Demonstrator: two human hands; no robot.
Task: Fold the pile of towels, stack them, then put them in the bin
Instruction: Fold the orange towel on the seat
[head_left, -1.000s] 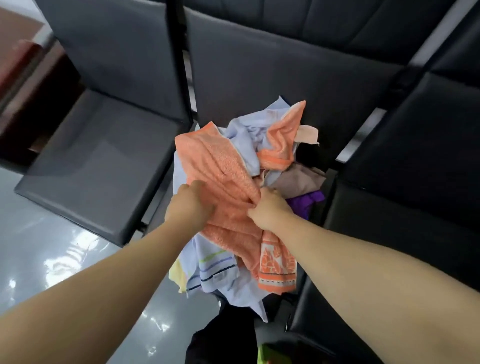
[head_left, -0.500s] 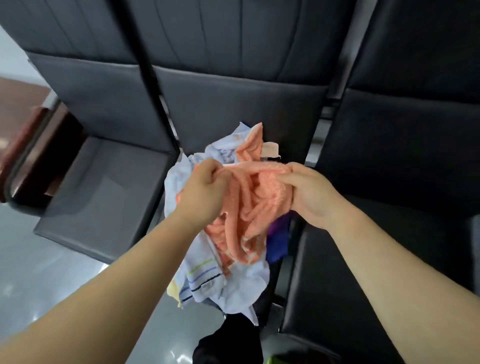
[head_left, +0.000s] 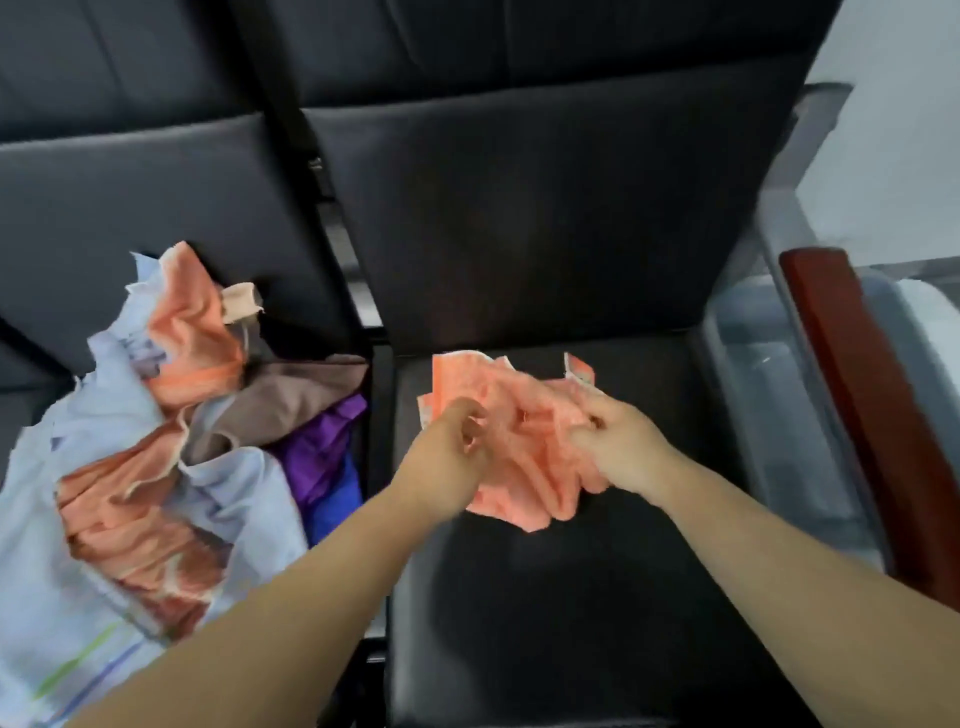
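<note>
Gripping orange towel (head_left: 524, 441), left hand (head_left: 447, 457), right hand (head_left: 623, 447), fingers curled.

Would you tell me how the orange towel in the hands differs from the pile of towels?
The orange towel is gripped by the left hand and right hand over the right chair; the pile lies untouched on the left chair. The orange towel is a single piece; the pile mixes orange, pale blue, brown and purple cloths. Both are crumpled, unfolded.
</note>
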